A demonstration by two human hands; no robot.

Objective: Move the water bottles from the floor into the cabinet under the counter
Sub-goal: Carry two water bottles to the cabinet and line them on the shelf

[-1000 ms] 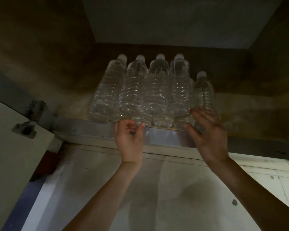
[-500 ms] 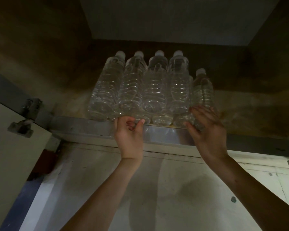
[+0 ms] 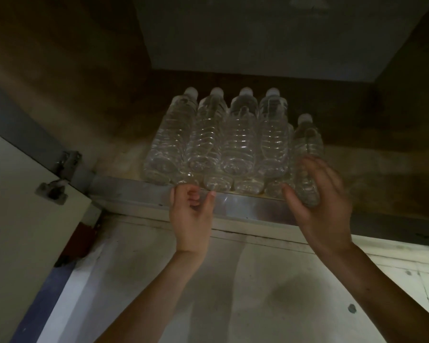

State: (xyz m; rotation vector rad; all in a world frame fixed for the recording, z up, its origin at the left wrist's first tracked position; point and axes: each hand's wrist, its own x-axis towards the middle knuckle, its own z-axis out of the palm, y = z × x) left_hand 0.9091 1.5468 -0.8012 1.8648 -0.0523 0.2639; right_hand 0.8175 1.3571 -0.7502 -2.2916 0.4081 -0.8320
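Several clear water bottles (image 3: 238, 144) with white caps lie stacked in two layers inside the dark cabinet, bases toward me. One more water bottle (image 3: 307, 144) lies at the right end of the stack, its base reaching the sill. My right hand (image 3: 320, 201) is wrapped around this bottle's base end, thumb on its left and blurred fingers on its right. My left hand (image 3: 191, 214) hovers at the sill below the front-left bottles. Its fingers are loosely curled and hold nothing.
A metal sill (image 3: 245, 206) runs along the cabinet's front edge. The cabinet door (image 3: 22, 219) stands open at the left, with hinges (image 3: 67, 162) on the frame. Pale tiled floor (image 3: 233, 293) lies below. The cabinet floor right of the stack (image 3: 382, 174) is bare.
My right hand has closed further around the rightmost bottle's base. My left hand has slipped back slightly from the stack. The stack itself has not shifted.
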